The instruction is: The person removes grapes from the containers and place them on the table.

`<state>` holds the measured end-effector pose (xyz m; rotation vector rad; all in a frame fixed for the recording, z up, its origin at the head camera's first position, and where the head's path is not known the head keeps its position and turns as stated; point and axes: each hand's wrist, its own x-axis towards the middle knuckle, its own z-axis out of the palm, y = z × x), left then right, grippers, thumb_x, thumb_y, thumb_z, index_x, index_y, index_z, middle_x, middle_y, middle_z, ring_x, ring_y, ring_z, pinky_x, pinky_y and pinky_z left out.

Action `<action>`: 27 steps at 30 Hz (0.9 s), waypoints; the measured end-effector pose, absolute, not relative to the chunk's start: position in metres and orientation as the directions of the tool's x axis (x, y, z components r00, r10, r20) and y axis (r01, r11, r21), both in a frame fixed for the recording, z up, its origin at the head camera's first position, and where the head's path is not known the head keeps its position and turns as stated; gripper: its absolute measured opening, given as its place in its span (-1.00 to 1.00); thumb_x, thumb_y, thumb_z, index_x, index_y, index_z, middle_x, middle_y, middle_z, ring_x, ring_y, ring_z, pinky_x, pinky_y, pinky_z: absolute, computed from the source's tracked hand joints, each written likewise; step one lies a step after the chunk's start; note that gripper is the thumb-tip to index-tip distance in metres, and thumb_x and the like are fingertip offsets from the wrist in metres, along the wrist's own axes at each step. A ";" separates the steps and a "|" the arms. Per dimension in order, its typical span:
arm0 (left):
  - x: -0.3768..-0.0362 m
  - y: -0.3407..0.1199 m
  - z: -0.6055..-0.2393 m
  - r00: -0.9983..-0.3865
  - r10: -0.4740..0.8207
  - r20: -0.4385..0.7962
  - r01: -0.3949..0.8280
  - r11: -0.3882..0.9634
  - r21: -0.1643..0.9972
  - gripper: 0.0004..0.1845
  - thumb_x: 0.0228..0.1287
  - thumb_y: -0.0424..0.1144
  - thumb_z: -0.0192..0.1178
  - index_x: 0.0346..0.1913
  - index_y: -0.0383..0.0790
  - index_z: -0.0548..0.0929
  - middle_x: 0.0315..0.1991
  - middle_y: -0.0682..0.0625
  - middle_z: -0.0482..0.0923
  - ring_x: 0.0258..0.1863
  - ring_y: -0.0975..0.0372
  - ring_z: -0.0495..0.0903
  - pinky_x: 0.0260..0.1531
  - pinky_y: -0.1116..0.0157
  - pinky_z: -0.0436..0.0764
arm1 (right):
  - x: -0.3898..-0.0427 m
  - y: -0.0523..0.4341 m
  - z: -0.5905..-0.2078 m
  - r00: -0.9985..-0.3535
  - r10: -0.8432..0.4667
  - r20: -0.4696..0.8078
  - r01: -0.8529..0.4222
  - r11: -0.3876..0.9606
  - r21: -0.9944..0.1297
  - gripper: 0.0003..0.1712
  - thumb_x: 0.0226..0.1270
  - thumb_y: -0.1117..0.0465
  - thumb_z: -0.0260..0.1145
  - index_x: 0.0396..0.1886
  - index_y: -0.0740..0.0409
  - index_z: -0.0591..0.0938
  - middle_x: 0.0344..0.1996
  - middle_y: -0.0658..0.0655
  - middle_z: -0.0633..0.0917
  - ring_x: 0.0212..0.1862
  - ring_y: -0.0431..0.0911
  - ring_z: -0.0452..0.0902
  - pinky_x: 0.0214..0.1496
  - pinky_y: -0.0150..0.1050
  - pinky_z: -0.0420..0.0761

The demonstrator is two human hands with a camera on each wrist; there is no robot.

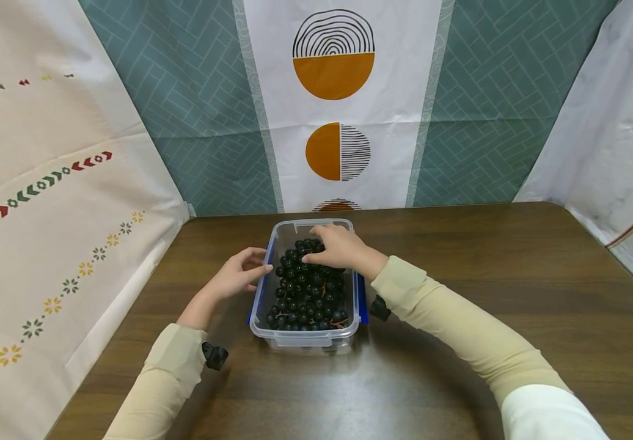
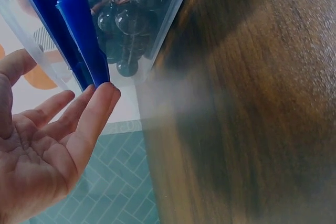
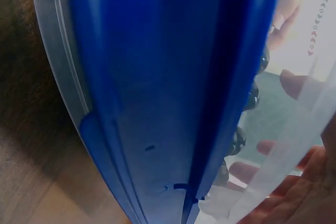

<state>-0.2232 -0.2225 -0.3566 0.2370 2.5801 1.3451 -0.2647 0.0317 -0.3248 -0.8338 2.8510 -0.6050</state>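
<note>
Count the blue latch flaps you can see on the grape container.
2. One blue flap hangs on the container's left long side by the left hand's fingers; the other flap is on the right long side below the right hand. The short ends show none.

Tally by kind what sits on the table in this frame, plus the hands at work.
Clear plastic container: 1
Blue latch flaps on the container's sides: 2
Bunch of dark grapes inside it: 1, berries too many to count
Hands: 2, the left hand against the container's side, the right hand on the grapes
Total: 6
</note>
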 end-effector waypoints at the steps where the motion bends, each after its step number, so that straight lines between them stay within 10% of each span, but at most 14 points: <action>1: -0.223 -0.222 -0.357 -0.962 0.243 -0.123 0.037 0.567 0.823 -0.42 0.36 -0.10 0.13 0.33 -0.28 0.28 0.20 -0.35 0.37 0.14 -0.12 0.45 -0.18 0.09 0.66 | -0.264 0.031 -0.325 -0.844 -0.536 0.001 -0.491 0.773 -0.403 -0.21 0.24 -0.16 0.29 0.34 0.18 0.36 0.26 0.20 0.47 0.25 0.08 0.42 0.24 0.01 0.45; 27: -0.225 -0.223 -0.364 -0.964 0.234 -0.129 0.018 0.538 0.843 -0.40 0.37 -0.06 0.12 0.36 -0.22 0.24 0.23 -0.34 0.31 0.12 -0.11 0.47 -0.19 0.10 0.66 | -0.280 0.026 -0.338 -0.871 -0.478 -0.118 -0.400 0.826 -0.396 -0.21 0.27 -0.24 0.20 0.36 0.11 0.35 0.16 0.13 0.58 -0.02 0.03 0.59 -0.09 -0.05 0.60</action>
